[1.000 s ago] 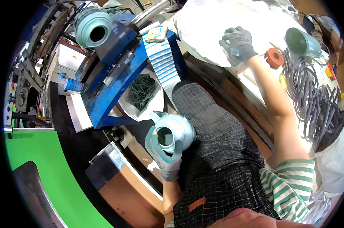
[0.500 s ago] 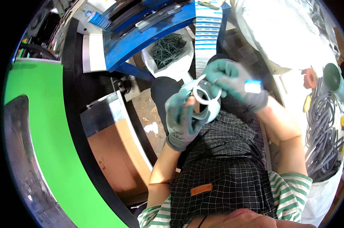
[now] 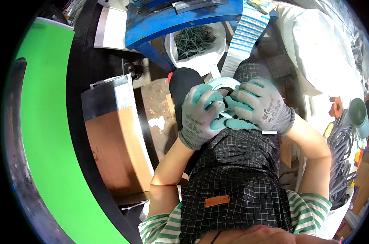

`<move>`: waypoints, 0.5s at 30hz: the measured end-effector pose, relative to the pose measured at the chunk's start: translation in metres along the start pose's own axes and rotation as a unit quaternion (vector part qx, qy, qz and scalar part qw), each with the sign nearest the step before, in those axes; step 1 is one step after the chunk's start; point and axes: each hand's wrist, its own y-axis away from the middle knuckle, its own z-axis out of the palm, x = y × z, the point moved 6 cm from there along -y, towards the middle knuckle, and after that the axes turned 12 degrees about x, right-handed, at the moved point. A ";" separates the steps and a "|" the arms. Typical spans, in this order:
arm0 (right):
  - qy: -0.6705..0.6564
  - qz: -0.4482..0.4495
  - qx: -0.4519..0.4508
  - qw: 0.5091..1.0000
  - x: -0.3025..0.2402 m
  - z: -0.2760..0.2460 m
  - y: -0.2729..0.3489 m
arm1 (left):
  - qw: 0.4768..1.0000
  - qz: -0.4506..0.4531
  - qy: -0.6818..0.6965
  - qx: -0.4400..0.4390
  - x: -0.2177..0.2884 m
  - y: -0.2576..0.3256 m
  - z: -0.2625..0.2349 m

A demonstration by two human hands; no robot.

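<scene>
A pale blue-white, ring-mouthed hollow part [image 3: 224, 83] is held between my gloved hands, above my lap. My left hand [image 3: 200, 116] closes on its left side, fingers bent inward. From the other side my right hand [image 3: 259, 103] grips it, thumb low and fingers curled toward the middle. Most of the part is hidden by the grey and green gloves; only its far rim and slivers between the fingers show. Whether the thin white ring is now seated on the part I cannot make out. A small white tag [image 3: 269, 132] shows by my right wrist.
Ahead, a white-lined bin [image 3: 195, 59] holds many dark green strips beside a blue bench [image 3: 184, 20]. A label strip [image 3: 247, 34] hangs from it. A cardboard box [image 3: 117, 150] stands left; grey tubing [image 3: 340, 154], an orange roll [image 3: 336, 107] and a green cylinder [image 3: 358, 112] lie right.
My right hand has come down and closed in over the part, nearer my left hand. The white ring that it held at the opening is now mostly hidden. The view has shifted.
</scene>
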 end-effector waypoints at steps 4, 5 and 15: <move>0.009 -0.006 -0.033 0.999 -0.001 0.000 -0.001 | 1.000 0.008 -0.008 -0.012 0.002 0.003 0.005; -0.005 -0.002 -0.051 0.999 -0.002 0.003 -0.002 | 1.000 0.006 -0.002 -0.011 0.003 0.003 0.005; -0.029 0.011 -0.027 0.999 0.006 0.007 0.003 | 0.999 0.007 -0.043 -0.029 0.000 0.008 0.011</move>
